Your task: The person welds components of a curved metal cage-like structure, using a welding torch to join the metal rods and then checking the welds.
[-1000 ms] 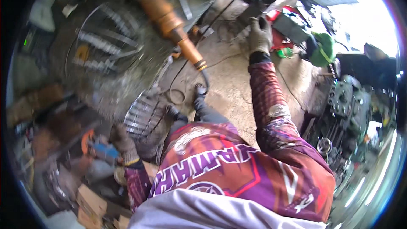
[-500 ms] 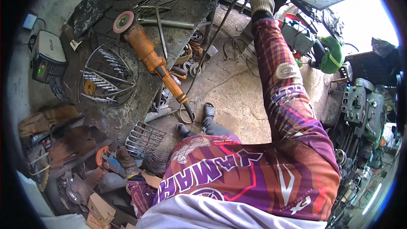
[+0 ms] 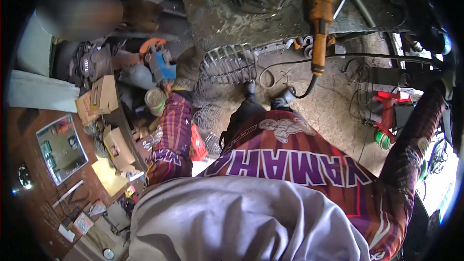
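Left hand (image 3: 187, 70) gloved, grip unclear, right hand (image 3: 447, 83) shadowed at rim

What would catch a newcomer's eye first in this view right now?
The orange angle grinder lies at top centre on the dark metal workbench, its black cable trailing down to the floor. Below it, the purple and red patterned jersey fills the lower middle. The gloved left hand reaches toward a wire grille beside a blue tool with an orange guard.
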`<state>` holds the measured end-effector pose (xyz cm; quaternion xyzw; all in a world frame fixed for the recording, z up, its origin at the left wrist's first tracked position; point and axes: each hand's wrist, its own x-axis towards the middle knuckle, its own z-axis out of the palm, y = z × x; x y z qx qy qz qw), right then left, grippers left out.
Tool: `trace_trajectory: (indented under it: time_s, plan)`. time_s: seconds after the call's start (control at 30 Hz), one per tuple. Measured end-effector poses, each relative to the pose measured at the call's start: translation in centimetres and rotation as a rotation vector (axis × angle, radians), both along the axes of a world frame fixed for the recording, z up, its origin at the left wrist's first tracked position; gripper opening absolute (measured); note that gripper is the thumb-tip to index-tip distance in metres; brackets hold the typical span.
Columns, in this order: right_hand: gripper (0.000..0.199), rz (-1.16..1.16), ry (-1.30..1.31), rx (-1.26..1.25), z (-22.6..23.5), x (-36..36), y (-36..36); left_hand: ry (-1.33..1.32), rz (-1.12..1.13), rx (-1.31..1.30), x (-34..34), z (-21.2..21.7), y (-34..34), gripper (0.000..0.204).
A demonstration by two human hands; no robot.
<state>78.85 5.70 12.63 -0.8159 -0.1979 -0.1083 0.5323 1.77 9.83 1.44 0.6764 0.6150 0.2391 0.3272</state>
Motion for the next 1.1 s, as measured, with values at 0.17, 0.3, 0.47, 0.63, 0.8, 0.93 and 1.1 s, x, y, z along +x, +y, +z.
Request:
trace_trajectory:
  time_s: [0.17, 0.3, 0.47, 0.63, 0.8, 0.93, 1.1]
  plan:
    - [0.044, 0.169, -0.008, 0.295, 5.2, -8.2, -5.9, -0.046, -0.015, 0.049, 0.3, -0.6, 0.0, 0.048]
    - [0.040, 0.307, 0.103, 0.387, 7.1, -18.1, -11.5, -0.076, -0.050, 0.038, 1.5, -0.3, 0.7, 0.034]
    - [0.051, 0.531, 0.279, 0.046, 4.5, -31.4, -16.5, 0.365, -0.341, 0.459, 0.1, -2.4, 1.5, 0.034]
    - [0.051, 0.565, 0.406, 0.021, 3.0, -43.0, -17.6, 0.249, -0.351, 0.334, 0.3, -1.4, 1.4, 0.018]
    - [0.053, 0.646, 0.693, -0.041, 2.9, -49.9, -18.3, 0.018, -0.264, 0.148, 0.8, -1.6, 1.3, 0.015]
    - [0.052, 0.780, 0.641, -0.149, 1.1, -52.9, -17.6, 0.317, -0.403, 0.402, -0.3, -3.5, 1.1, 0.031]
    - [0.048, 0.931, 0.425, -0.488, 0.5, -54.4, -16.2, 0.239, -0.321, 0.249, 0.0, -3.9, 1.3, 0.049]
